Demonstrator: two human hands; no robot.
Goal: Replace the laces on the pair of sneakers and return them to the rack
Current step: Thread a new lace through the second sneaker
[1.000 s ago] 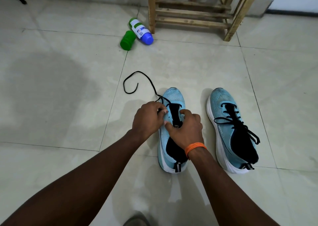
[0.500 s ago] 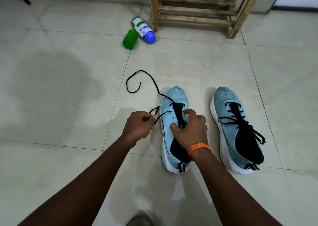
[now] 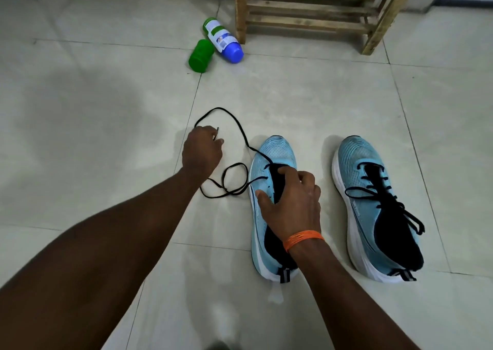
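sneakers [image 3: 274,205]: light blue, white soles | laces [image 3: 241,133]: black | wristband [image 3: 302,239]: orange | bottle [image 3: 224,41]: green, blue

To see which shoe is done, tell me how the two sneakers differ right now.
The held sneaker is laced only near the toe, its lace trailing over the floor to the left hand; the free sneaker is laced all the way up. The right hand grips the held sneaker; nothing touches the free sneaker. Both are light blue with white soles.
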